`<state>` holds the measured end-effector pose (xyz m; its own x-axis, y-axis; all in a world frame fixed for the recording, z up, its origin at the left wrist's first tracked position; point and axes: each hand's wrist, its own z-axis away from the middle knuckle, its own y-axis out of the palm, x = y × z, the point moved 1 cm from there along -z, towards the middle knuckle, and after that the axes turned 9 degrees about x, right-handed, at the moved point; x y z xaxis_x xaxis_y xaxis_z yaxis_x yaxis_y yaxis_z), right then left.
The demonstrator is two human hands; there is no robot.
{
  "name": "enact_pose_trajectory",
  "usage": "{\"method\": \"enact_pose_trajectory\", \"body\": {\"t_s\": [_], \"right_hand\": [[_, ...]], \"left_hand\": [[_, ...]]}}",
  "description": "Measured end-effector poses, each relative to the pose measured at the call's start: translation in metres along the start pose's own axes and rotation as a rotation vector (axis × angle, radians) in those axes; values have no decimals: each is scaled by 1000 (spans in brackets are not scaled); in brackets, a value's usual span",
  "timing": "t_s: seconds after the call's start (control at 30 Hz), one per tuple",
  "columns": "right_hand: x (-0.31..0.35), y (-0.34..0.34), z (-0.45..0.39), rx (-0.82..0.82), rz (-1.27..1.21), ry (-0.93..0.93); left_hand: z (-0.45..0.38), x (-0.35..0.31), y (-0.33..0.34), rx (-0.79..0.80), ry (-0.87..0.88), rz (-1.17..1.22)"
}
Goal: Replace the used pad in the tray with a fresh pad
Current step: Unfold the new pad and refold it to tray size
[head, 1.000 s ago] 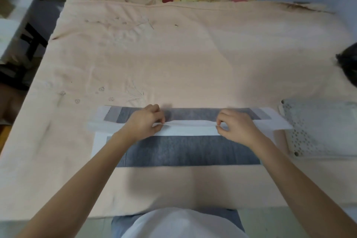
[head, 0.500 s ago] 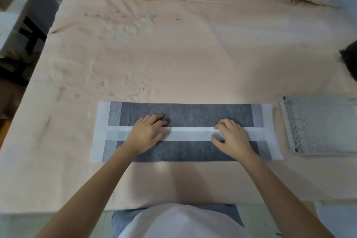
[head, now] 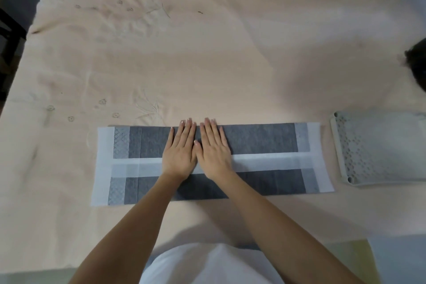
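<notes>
A long folded pad (head: 262, 140), grey with white borders and a white band along its middle, lies flat on the peach cloth in front of me. My left hand (head: 181, 150) and my right hand (head: 213, 148) rest side by side on the pad's centre, palms down, fingers straight and pointing away from me, thumbs touching. Neither hand grips anything. A pale grey tray (head: 378, 150) with a perforated grid top sits on the cloth to the right of the pad, a small gap between them.
The peach cloth (head: 207, 53) covers the whole table. A dark object (head: 418, 64) pokes in at the right edge. Patterned fabric lies beyond the table's far edge. A floor drop runs along the left side.
The raised fold of the pad has been laid flat. Both hands let go of it, opened, and slid from apart toward the pad's centre until they touch.
</notes>
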<state>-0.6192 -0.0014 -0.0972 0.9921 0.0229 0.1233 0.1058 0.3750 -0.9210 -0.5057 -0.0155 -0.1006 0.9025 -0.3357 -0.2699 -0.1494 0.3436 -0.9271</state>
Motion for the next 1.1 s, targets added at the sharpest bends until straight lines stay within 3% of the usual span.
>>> {"method": "enact_pose_trajectory", "body": {"t_s": [0.43, 1.1], "right_hand": [[-36, 8, 6, -110, -55, -53], [-232, 1, 53, -135, -145, 301]], "left_hand": [[-3, 2, 5, -28, -12, -36], [-4, 2, 9, -22, -38, -76]]}}
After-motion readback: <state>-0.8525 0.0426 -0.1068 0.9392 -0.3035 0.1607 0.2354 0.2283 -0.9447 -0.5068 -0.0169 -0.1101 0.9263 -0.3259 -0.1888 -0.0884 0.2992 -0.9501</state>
